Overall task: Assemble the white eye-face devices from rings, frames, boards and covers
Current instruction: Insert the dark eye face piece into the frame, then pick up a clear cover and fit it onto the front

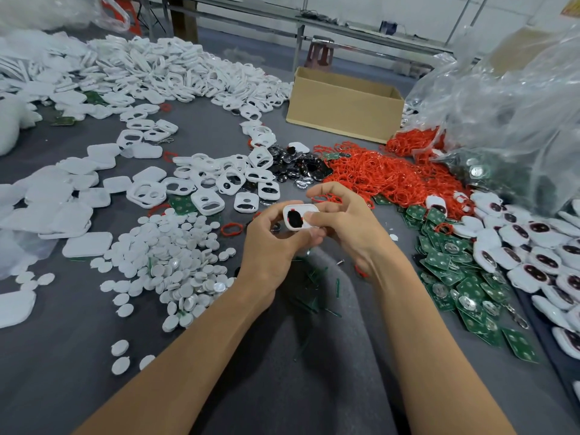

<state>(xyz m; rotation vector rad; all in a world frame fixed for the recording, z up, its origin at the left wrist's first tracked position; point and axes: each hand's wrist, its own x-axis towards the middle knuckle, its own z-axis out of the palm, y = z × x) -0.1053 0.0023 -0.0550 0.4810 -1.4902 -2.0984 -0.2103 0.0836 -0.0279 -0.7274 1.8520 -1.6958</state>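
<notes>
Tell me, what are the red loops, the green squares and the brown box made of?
Red loops: probably rubber or soft plastic; they look thin and floppy, tangled in a heap.
Green squares: likely circuit board; flat, stiff, glossy green with pale dots and shiny metal parts.
Brown box: cardboard; matte brown, plain walls, open top.

one head-worn wide-angle cam, facing forward and down across the grey work surface (204, 133), forearms enter from bottom edge, left hand (266, 246) and right hand (345, 224) near lens at centre holding white device (298, 216), cardboard box (345, 111) farther up-frame, edges bowed
</notes>
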